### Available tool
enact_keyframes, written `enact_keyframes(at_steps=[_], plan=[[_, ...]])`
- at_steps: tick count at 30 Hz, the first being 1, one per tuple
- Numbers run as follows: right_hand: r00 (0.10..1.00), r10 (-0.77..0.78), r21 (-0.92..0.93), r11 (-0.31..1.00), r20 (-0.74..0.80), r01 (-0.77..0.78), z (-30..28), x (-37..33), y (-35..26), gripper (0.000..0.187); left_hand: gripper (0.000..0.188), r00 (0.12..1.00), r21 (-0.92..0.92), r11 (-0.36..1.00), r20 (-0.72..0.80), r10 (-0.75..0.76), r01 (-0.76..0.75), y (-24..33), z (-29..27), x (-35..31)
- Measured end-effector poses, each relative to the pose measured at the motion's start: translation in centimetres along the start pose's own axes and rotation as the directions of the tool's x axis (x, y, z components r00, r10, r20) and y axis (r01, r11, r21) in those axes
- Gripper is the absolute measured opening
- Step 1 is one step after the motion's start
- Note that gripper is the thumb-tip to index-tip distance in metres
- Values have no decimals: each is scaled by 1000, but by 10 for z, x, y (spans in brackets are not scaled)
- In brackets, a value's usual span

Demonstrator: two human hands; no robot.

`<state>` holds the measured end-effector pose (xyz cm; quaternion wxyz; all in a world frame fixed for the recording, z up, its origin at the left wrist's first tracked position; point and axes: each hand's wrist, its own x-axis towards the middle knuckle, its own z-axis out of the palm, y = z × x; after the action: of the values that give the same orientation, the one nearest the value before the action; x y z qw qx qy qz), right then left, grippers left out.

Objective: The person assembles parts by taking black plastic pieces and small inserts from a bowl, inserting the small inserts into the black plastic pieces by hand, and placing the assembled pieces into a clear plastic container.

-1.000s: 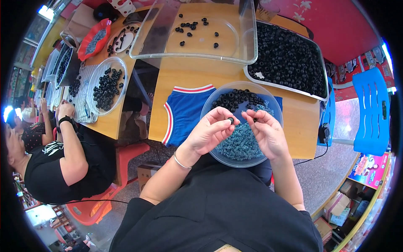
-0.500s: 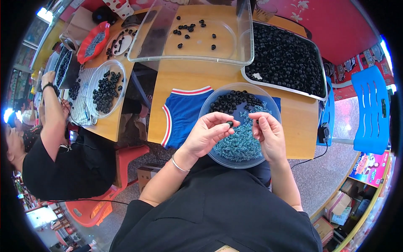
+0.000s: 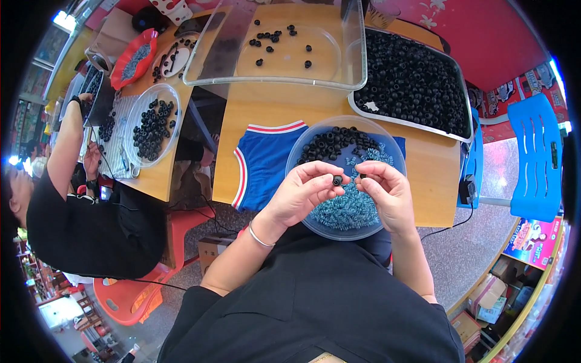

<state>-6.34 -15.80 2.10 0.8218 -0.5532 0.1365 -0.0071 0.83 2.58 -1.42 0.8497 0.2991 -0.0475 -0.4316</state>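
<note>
Black bead (image 3: 338,180) clamped in the fingertips of your left hand (image 3: 302,195), small dark piece (image 3: 362,176) pinched by your right hand (image 3: 390,196): you hold both above the bowl (image 3: 339,235) at mid-frame, probably to catch drops; the bead-filled tray (image 3: 411,125), upper right, seems placed within reach.

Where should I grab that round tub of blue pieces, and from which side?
I'd grip the round tub by its rim, coming from left and right: it is circular and open-topped, with loose blue pieces and black beads inside, so a level hold should suit.
</note>
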Motion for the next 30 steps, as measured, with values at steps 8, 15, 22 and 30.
enact_keyframes(at_steps=[8,15,22,30], plan=[[990,-86,-28,996,110,90,-7,-2,9,18,17,999,-32,999,37,-6,7,-1,0,1],[967,-228,-173,954,115,246,7,-3,1,17,15,999,-55,998,44,2,0,-4,2,2],[925,-349,-415,826,152,380,12,-4,-2,15,15,999,-82,997,47,13,-9,-5,2,1],[842,-514,-562,653,165,508,18,-2,0,20,14,999,-79,997,43,18,-14,-6,2,1]])
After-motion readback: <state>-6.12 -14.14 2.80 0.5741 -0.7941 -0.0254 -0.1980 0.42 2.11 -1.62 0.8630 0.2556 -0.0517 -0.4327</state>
